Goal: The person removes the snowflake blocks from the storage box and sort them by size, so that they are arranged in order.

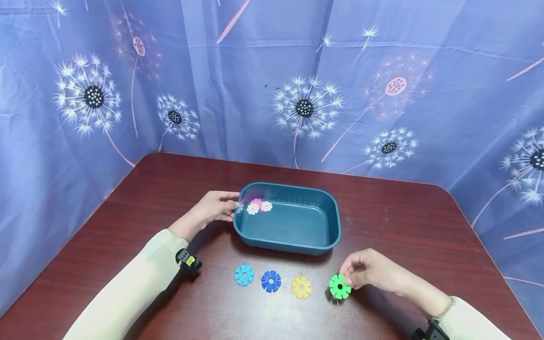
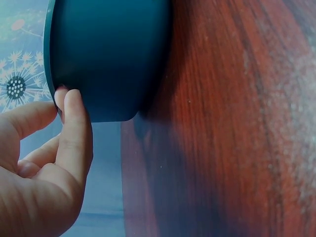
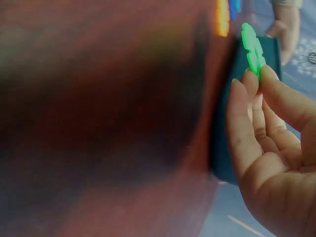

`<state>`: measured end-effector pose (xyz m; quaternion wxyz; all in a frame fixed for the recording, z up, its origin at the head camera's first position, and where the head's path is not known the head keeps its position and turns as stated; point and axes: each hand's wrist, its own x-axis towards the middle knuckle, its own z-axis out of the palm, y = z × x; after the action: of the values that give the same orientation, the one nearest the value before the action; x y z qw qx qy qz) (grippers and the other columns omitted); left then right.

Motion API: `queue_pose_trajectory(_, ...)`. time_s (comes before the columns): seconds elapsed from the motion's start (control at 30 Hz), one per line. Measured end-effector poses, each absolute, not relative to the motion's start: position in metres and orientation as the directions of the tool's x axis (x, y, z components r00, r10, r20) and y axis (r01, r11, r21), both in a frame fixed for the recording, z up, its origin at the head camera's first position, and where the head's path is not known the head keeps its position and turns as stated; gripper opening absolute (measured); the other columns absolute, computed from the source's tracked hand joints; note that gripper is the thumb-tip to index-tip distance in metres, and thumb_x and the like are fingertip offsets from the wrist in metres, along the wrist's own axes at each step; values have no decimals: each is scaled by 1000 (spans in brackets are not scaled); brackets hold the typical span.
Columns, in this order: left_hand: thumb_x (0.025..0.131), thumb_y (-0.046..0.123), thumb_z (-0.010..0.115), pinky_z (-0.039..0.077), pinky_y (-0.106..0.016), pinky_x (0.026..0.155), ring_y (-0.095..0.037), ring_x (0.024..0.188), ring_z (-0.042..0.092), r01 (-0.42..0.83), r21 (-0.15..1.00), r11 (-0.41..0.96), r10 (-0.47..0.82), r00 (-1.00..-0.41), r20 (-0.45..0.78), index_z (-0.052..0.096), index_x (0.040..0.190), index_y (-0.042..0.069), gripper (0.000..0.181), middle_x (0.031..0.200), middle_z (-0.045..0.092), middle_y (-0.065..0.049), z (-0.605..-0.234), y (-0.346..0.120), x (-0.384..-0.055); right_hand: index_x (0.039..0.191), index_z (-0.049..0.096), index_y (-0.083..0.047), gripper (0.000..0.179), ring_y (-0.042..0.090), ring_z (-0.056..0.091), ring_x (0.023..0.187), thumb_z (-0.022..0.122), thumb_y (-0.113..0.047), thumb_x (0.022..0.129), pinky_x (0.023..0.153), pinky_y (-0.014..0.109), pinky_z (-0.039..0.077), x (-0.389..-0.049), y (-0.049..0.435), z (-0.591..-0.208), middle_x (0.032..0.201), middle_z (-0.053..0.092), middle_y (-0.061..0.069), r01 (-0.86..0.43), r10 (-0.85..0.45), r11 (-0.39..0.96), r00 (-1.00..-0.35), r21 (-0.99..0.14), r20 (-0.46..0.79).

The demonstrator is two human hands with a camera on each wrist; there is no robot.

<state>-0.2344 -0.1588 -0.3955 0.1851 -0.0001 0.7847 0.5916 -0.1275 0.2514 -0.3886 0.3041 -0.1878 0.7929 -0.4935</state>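
Observation:
My right hand (image 1: 369, 271) pinches a green notched plastic disc (image 1: 340, 287) with a center hole between thumb and fingers. In the right wrist view the same green disc (image 3: 253, 49) is seen nearly edge-on at the fingertips. My left hand (image 1: 214, 206) grips the left rim of a teal plastic basin (image 1: 293, 243); in the left wrist view its fingers meet the basin wall (image 2: 108, 59) at the rim. Inside the basin's left end lie pink discs (image 1: 257, 202) and white ones (image 1: 252, 208). On the table sit a light blue disc (image 1: 244, 275), a dark blue disc (image 1: 271, 281) and a yellow disc (image 1: 301, 287).
Everything stands on a dark red-brown wooden table (image 1: 187, 293) with rounded back corners. A blue curtain (image 1: 238, 94) with dandelion prints hangs along the back and both sides. The three loose discs form a row in front of the basin.

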Motion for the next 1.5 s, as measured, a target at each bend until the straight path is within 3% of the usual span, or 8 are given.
queue_pose_trajectory(0.13, 100, 6, 61, 63, -20, 66, -6, 64, 64, -221, 928, 302, 218, -931, -293, 49, 148, -5, 51, 81, 69, -7, -396, -158, -236, 101, 68, 13, 18, 4, 65, 73, 69, -2, 91, 66, 25, 61, -125, 251, -399, 87, 72, 11, 38, -576, 465, -745, -884, -336)
queue_pose_trajectory(0.5, 99, 5, 60, 61, -18, 64, -6, 64, 64, -213, 936, 279, 240, -929, -282, 47, 149, -7, 53, 75, 66, -1, -396, -159, -236, 95, 71, 10, 15, 1, 62, 69, 73, -3, 88, 60, 24, 58, -127, 245, -407, 82, 74, 13, -26, -546, 527, -776, -850, -315)
queue_pose_trajectory(0.93, 100, 6, 60, 62, -19, 66, -6, 64, 64, -211, 933, 291, 227, -932, -281, 48, 149, -6, 52, 76, 67, -3, -397, -159, -235, 87, 77, -7, 5, -5, 48, 67, 77, -3, 86, 58, 17, 44, -123, 237, -413, 77, 69, -2, -215, -520, 645, -827, -733, -215)
queue_pose_trajectory(1.17, 100, 7, 61, 62, -20, 66, -7, 65, 64, -206, 934, 292, 229, -933, -277, 48, 149, -6, 53, 76, 67, -3, -396, -160, -236, 87, 73, -5, 6, -4, 45, 66, 78, -2, 85, 56, 17, 41, -122, 236, -416, 73, 61, -4, -237, -528, 625, -831, -743, -179)
queue_pose_trajectory(1.3, 100, 8, 61, 62, -20, 66, -6, 65, 64, -203, 934, 295, 230, -933, -276, 47, 149, -6, 53, 75, 67, -3, -396, -160, -236, 92, 73, -3, 8, -5, 47, 69, 78, -7, 87, 58, 17, 43, -127, 240, -415, 78, 61, -4, -256, -587, 579, -790, -774, -178)
queue_pose_trajectory(1.5, 100, 7, 60, 62, -19, 65, -6, 65, 64, -210, 933, 293, 227, -932, -281, 48, 149, -6, 52, 76, 67, -3, -395, -160, -234, 109, 68, 6, 24, 0, 61, 82, 71, -12, 94, 69, 19, 53, -141, 251, -385, 94, 67, 4, -178, -718, 470, -647, -865, -257)
